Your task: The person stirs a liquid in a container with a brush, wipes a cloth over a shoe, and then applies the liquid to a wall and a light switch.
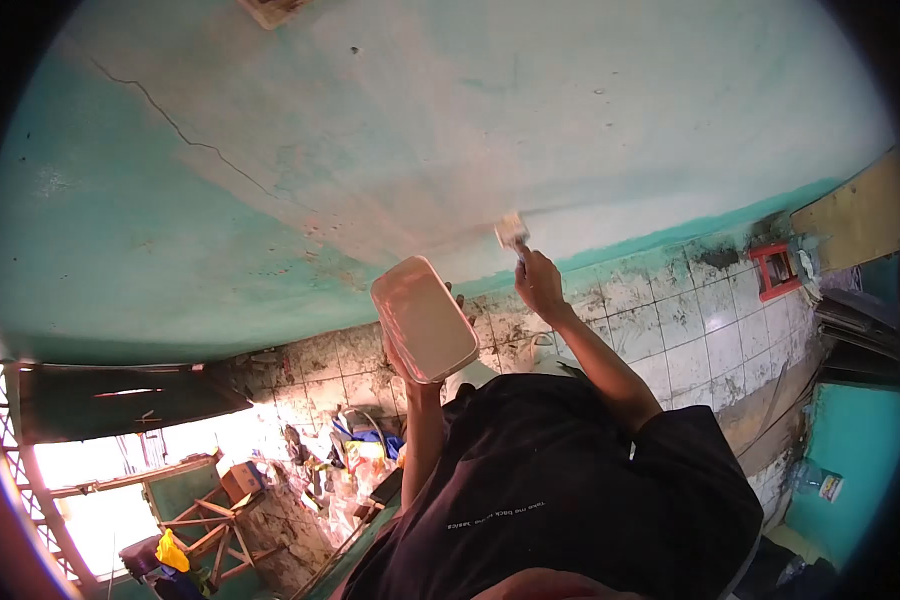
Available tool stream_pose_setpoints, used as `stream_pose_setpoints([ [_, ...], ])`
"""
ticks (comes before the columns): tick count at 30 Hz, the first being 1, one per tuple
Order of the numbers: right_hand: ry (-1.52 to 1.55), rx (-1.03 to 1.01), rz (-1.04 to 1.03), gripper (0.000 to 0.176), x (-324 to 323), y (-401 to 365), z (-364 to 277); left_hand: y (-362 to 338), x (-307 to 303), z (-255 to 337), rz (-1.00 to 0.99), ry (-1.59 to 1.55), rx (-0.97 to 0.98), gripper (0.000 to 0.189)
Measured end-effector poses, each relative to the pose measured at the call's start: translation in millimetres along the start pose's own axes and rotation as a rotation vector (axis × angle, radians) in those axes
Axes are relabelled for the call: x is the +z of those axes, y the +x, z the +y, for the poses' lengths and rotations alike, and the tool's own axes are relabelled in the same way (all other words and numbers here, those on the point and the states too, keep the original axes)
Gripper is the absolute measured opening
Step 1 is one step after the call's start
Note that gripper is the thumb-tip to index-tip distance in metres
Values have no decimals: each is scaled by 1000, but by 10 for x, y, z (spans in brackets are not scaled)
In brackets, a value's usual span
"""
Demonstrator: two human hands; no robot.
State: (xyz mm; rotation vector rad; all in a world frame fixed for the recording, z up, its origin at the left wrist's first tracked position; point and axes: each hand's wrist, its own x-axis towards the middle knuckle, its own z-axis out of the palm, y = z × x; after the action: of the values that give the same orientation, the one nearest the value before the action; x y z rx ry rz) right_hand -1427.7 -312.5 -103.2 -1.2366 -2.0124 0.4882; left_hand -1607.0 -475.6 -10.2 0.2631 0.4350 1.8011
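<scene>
My right hand is closed round the handle of a paintbrush. The brush's pale bristles are at the wall, which is painted partly turquoise and partly whitish; they look slightly blurred. My left hand supports a rectangular plastic tub from beneath and behind, its fingertips showing past the far side. Pale pinkish paint lies inside the tub, with streaks along one inner wall. The tub is left of the brush and apart from it. A turquoise strip runs along the wall's lower part.
Stained white tiles cover the surface below the painted wall. A red frame stands at the right. Bags and clutter lie at lower left, near a wooden frame. A crack crosses the wall's left part.
</scene>
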Motion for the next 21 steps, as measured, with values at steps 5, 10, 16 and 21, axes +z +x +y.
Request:
stream_pose_setpoints([
  [5,-144,41,-140,35,-586,485,-472,91,-46,257,-93,-1,-58,70],
  [10,12,-68,97,30,-2052,1187,-2332,199,-305,555,-154,-58,-286,72],
  [16,-37,-94,414,33,-1207,1062,-2122,188,-367,826,-254,-32,-367,71],
  [21,-271,306,-114,33,-56,160,-940,-7,-480,1044,-167,-12,-347,70],
])
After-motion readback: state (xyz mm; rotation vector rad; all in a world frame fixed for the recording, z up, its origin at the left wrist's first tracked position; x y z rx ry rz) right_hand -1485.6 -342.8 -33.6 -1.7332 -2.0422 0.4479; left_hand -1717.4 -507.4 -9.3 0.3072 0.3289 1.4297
